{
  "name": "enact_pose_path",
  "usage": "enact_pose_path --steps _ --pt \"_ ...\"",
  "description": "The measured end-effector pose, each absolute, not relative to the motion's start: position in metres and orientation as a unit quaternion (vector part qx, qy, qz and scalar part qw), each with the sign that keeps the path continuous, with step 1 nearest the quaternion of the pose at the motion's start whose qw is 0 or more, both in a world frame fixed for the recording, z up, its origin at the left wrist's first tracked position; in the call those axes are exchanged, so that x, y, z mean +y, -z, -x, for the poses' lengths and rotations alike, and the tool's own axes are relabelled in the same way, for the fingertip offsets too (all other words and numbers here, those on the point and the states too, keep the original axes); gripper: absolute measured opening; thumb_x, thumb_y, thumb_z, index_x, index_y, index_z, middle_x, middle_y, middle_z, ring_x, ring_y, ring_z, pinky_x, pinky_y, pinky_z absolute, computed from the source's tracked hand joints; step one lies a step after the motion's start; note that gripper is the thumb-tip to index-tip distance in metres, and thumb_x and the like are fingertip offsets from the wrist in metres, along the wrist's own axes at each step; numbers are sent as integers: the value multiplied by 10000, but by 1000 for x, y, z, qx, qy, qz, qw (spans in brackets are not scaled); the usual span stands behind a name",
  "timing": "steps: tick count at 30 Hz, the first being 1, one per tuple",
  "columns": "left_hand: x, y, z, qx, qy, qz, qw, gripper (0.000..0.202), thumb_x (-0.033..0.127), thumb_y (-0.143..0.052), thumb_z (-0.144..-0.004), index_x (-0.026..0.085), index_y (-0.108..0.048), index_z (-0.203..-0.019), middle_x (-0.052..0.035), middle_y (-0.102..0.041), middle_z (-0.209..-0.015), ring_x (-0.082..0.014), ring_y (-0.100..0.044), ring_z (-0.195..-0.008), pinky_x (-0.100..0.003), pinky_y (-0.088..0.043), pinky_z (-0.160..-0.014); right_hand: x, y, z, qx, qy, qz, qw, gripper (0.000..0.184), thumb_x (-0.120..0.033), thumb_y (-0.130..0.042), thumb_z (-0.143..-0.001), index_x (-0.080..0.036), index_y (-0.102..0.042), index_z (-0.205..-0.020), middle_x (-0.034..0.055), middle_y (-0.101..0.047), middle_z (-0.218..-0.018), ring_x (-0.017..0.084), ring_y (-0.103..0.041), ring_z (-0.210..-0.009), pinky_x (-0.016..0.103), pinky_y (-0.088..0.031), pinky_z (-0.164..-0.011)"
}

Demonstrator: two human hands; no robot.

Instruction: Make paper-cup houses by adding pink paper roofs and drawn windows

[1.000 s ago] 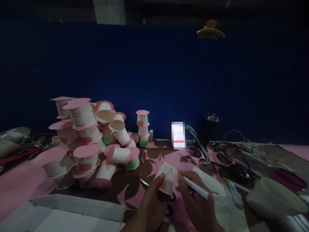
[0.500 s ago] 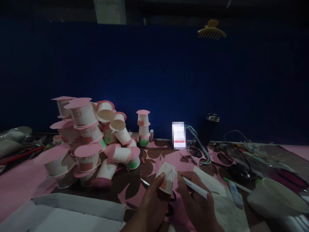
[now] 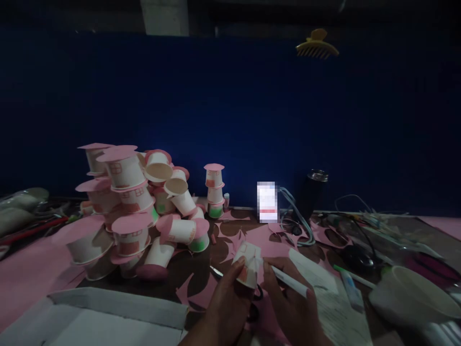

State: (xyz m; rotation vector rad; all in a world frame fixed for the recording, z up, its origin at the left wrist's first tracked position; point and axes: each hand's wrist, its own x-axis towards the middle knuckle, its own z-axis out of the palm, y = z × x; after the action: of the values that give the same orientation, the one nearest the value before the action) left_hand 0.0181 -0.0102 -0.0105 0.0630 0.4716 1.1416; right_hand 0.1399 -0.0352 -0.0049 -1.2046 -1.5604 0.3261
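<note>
My left hand [image 3: 227, 303] is closed around a small white paper cup [image 3: 248, 259], with the thumb on its side. Orange-red outlines of a window and a filled patch show on the cup. A white marker [image 3: 291, 281] is pinched in my right hand [image 3: 293, 300], its tip at the right part of the cup's wall. Beneath the hands lie scissors [image 3: 216, 272], partly hidden, and cut pink paper [image 3: 264, 240]. To the left rises a pile of similar cups [image 3: 126, 173] with pink paper discs on them, several drawn with windows.
A white box [image 3: 118, 302] stands at front left. Three stacked cups [image 3: 215, 194] and a lit phone [image 3: 267, 202] are farther back. On the right are a dark bottle [image 3: 314, 194], written sheets [image 3: 338, 307], a green-tipped pen [image 3: 355, 276] and a pale bowl [image 3: 410, 298].
More orange-red line work shows around the window on the held cup. Both hands stay almost in place, with the marker shifted very slightly.
</note>
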Motion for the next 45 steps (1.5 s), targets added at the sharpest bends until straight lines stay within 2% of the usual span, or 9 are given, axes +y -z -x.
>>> enact_pose_path --steps 10,16,20,23,27,30,34,39,45 --pt "-10 13 -18 229 -540 -17 810 90 107 -600 -790 84 -647 -864 -95 -707 -875 -160 -660 -785 -251 -517 -731 -35 2 -140 -660 -158 493 545 130 -271 -489 -882 -231 -608 -917 29 -667 -850 166 -656 -756 246 -538 -689" --pt "-10 9 -19 222 -543 -10 810 90 96 -593 -795 87 -659 -856 -91 -708 -876 -157 -660 -818 -248 -509 -783 -37 5 -139 -646 -162 506 548 118 -261 -485 -885 -233 -596 -911 18 -660 -839 158 -653 -735 235 -532 -644" --pt "-11 7 -20 177 -534 -41 826 116 121 -593 -801 100 -666 -890 -99 -699 -937 -171 -648 -891 -264 -486 -853 -34 7 -142 -643 -181 509 543 117 -236 -490 -877 -225 -586 -945 26 -652 -898 159 -644 -772 240 -530 -685" --pt "-13 8 -21 170 -533 -76 825 123 102 -598 -787 99 -668 -887 -100 -698 -927 -185 -642 -908 -284 -470 -884 -33 4 -141 -649 -173 502 546 110 -225 -489 -876 -227 -590 -920 21 -655 -868 155 -647 -770 240 -533 -708" --pt "-13 9 -22 192 -537 -87 817 150 76 -577 -781 84 -666 -902 -119 -697 -930 -213 -631 -966 -299 -467 -894 -35 -1 -138 -655 -170 478 560 121 -291 -496 -871 -225 -593 -904 35 -671 -853 169 -665 -759 251 -557 -671" --pt "-14 8 -21 196 -539 -76 816 144 76 -562 -789 89 -663 -891 -110 -702 -915 -198 -643 -932 -282 -488 -857 -37 -5 -137 -642 -149 491 570 128 -310 -509 -864 -227 -595 -908 25 -674 -798 162 -670 -677 241 -553 -577" --pt "-14 6 -19 201 -538 -58 816 146 74 -577 -780 100 -651 -903 -98 -706 -902 -178 -660 -850 -267 -516 -777 -37 -7 -137 -588 -100 542 592 114 -303 -526 -864 -217 -600 -855 6 -647 -720 153 -670 -625 238 -545 -565" --pt "-13 5 -20 235 -538 -48 808 138 64 -594 -764 86 -638 -893 -104 -706 -881 -179 -664 -807 -265 -526 -721 -34 -5 -139 -593 -98 543 586 129 -311 -522 -867 -204 -594 -870 21 -633 -748 161 -678 -650 228 -540 -524" --pt "-15 4 -20 236 -535 -56 809 113 63 -595 -753 94 -629 -856 -88 -703 -829 -165 -653 -684 -249 -502 -573 -33 -5 -139 -589 -100 549 585 138 -317 -525 -866 -200 -596 -864 23 -623 -756 159 -675 -644 226 -537 -509"
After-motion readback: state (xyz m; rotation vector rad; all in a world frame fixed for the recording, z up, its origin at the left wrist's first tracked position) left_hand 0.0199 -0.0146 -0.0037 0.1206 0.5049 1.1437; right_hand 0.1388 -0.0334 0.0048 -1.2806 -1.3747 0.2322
